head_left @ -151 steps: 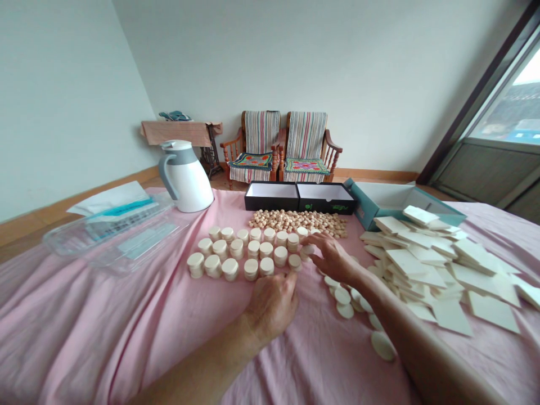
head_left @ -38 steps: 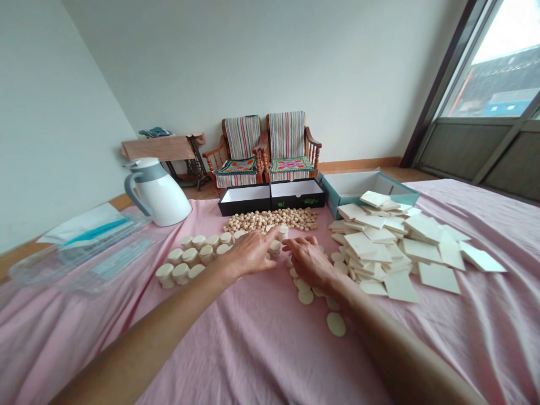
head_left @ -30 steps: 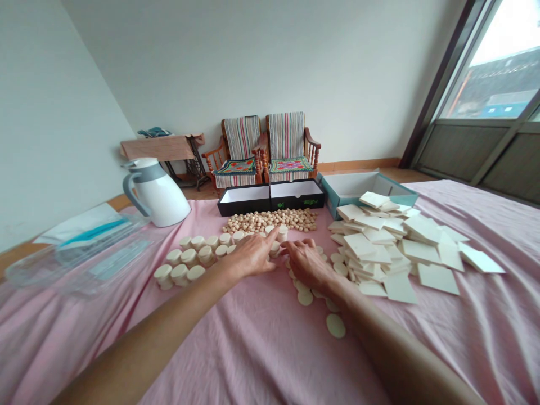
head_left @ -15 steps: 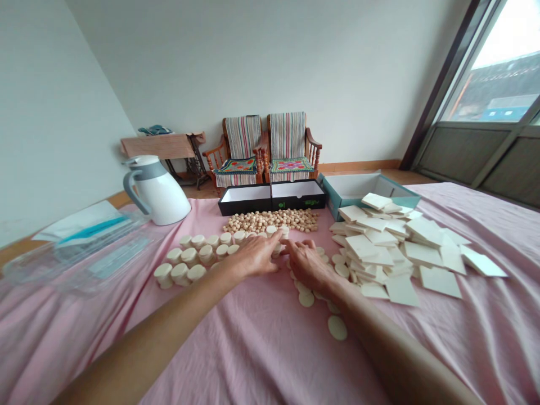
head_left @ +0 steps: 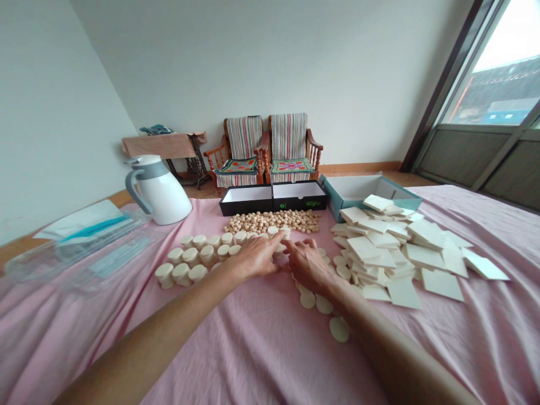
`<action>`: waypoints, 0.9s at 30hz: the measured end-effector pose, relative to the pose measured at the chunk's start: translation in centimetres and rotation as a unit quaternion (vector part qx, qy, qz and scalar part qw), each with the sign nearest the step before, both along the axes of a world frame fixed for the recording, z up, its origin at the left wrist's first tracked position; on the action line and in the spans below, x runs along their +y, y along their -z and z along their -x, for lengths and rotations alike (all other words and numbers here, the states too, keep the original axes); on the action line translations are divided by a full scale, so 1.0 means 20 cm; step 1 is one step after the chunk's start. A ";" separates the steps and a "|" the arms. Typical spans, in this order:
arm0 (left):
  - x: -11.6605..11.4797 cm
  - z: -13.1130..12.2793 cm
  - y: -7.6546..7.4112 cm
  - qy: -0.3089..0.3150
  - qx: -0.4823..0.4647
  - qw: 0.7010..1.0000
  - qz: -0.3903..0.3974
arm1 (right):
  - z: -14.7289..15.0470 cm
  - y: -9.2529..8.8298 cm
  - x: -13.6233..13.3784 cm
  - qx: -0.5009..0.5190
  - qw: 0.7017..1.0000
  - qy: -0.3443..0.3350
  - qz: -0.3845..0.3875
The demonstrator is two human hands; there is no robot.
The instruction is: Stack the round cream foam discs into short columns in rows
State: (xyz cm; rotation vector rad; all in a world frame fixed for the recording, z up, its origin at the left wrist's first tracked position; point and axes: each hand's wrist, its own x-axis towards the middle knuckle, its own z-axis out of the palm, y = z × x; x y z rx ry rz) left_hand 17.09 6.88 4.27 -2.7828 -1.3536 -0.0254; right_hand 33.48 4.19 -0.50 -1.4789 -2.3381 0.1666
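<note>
Short stacks of cream round discs stand in rows on the pink cloth. My left hand lies over the right end of those rows, fingers stretched out, index finger touching a stack. My right hand rests just right of it, fingers curled onto loose flat discs scattered on the cloth. The fingertips of both hands nearly meet. What the right fingers press or hold is hidden.
A heap of small wooden beads lies behind the stacks, before two open black boxes. Cream square tiles pile up right, by a teal box. A white jug and clear plastic tray sit left.
Over five seconds my left hand reached forward from near me to the right end of the stacks. In the last second both hands barely moved; the view shifted slightly.
</note>
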 end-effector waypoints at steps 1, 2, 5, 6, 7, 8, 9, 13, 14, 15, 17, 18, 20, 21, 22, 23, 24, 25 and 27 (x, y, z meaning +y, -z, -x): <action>-0.01 0.01 -0.01 -0.003 -0.003 1.000 -0.010 | -0.01 0.00 0.00 0.011 1.000 0.006 -0.006; -0.02 0.02 -0.03 -0.006 -0.007 1.000 -0.025 | -0.03 -0.01 0.00 0.022 1.000 0.013 -0.012; -0.08 0.05 -0.07 -0.008 -0.060 0.993 -0.098 | -0.10 -0.02 0.00 0.049 0.997 0.046 -0.030; -0.10 0.07 -0.08 -0.005 -0.098 0.988 -0.122 | -0.12 -0.03 0.00 0.053 0.997 0.053 -0.029; -0.14 0.08 -0.07 -0.003 -0.139 0.980 -0.139 | -0.14 -0.03 0.00 0.055 0.997 0.054 -0.024; -0.17 0.09 -0.06 0.004 -0.171 0.975 -0.140 | -0.16 -0.03 0.00 0.056 0.997 0.045 -0.017; -0.21 0.10 -0.03 0.017 -0.190 0.973 -0.129 | -0.17 -0.03 0.00 0.054 0.998 0.029 -0.009; -0.34 0.12 0.14 0.091 -0.179 0.978 -0.052 | -0.17 -0.01 -0.01 0.025 0.998 -0.047 0.014; -0.35 0.12 0.18 0.095 -0.176 0.979 -0.037 | -0.16 0.00 -0.01 0.017 0.998 -0.056 0.018; -0.36 0.12 0.22 0.096 -0.177 0.979 -0.024 | -0.15 0.00 -0.01 0.010 0.998 -0.062 0.022; -0.37 0.13 0.28 0.092 -0.184 0.979 -0.013 | -0.13 0.00 0.00 0.001 0.998 -0.064 0.029; -0.36 0.13 0.30 0.085 -0.188 0.978 -0.014 | -0.12 0.00 0.00 -0.001 0.998 -0.063 0.031; -0.35 0.14 0.31 0.067 -0.190 0.979 -0.023 | -0.11 0.00 0.00 -0.004 0.998 -0.059 0.026; -0.35 0.15 0.31 0.057 -0.189 0.980 -0.031 | -0.10 0.00 -0.01 -0.003 0.998 -0.058 0.021; -0.35 0.15 0.30 0.046 -0.186 0.981 -0.039 | -0.10 0.00 -0.01 0.001 0.998 -0.057 0.014; -0.35 0.15 0.30 0.035 -0.183 0.982 -0.044 | -0.10 0.00 -0.01 0.009 0.998 -0.056 0.008; -0.35 0.15 0.29 0.025 -0.179 0.982 -0.046 | -0.09 0.00 -0.01 0.019 0.998 -0.053 0.001; -0.35 0.14 0.29 0.015 -0.176 0.983 -0.042 | -0.09 0.00 -0.02 0.031 0.998 -0.049 -0.004; -0.35 0.13 0.29 -0.003 -0.170 0.985 -0.025 | -0.08 0.01 -0.02 0.052 0.998 -0.041 -0.007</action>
